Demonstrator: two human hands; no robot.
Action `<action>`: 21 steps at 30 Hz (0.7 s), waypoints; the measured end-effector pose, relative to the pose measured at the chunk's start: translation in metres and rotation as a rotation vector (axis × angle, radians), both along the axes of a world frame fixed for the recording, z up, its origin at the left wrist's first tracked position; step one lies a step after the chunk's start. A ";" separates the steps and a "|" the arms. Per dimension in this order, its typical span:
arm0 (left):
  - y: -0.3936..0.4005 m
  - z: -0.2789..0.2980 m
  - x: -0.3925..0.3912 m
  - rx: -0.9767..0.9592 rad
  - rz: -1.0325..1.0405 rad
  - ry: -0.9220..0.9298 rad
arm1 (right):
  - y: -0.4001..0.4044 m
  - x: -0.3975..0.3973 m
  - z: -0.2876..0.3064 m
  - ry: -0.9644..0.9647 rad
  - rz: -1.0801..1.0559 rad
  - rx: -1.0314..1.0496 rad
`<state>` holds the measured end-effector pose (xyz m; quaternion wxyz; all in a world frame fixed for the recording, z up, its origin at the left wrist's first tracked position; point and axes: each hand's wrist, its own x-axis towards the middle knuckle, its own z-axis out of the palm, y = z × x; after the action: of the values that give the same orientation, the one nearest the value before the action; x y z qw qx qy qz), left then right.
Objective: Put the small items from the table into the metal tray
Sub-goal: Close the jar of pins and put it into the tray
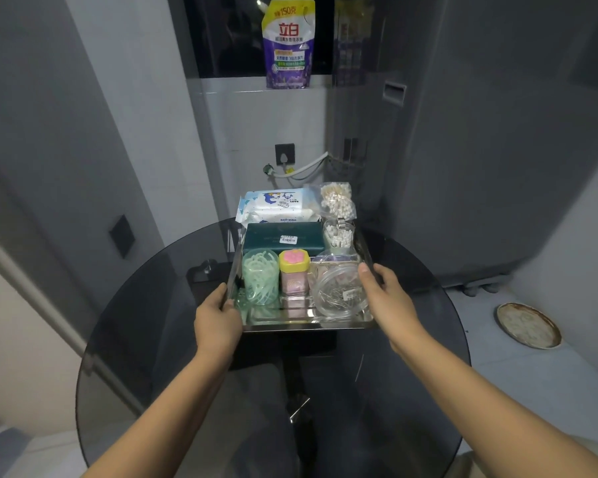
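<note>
The left hand point(217, 319) grips the left rim of the tray point(308, 325), fingers curled over its edge; the right hand point(387, 288) grips the right rim likewise. The tray sits over the round glass table point(145, 322), holding a floss jar point(260, 276), pink bottle point(293, 274), clear tub point(339, 293), green box point(283, 238), wipes point(277, 205) and swabs point(337, 200).

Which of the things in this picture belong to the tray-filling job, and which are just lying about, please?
Part of the job:
- metal tray, held by left hand and right hand
- green floss-pick jar
- pink bottle
- clear round box
- dark green box
- baby wipes pack
- cotton swabs bag

Just lying about:
- detergent pouch on the sill
- plate on the floor
</note>
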<state>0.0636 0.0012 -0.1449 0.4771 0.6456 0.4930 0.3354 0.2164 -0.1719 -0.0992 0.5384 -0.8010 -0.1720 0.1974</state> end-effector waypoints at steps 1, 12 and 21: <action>0.003 0.000 -0.006 -0.004 0.010 -0.006 | 0.003 -0.005 0.000 0.003 0.012 0.001; 0.031 -0.001 -0.078 -0.015 0.149 -0.007 | 0.045 -0.057 -0.001 0.018 0.146 0.017; 0.052 -0.005 -0.126 -0.058 0.258 -0.046 | 0.072 -0.096 0.000 0.009 0.275 0.038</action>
<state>-0.0623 0.0529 -0.1496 0.4596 0.5550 0.5704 0.3941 0.1205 -0.1000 -0.0990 0.5223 -0.7586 -0.2814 0.2695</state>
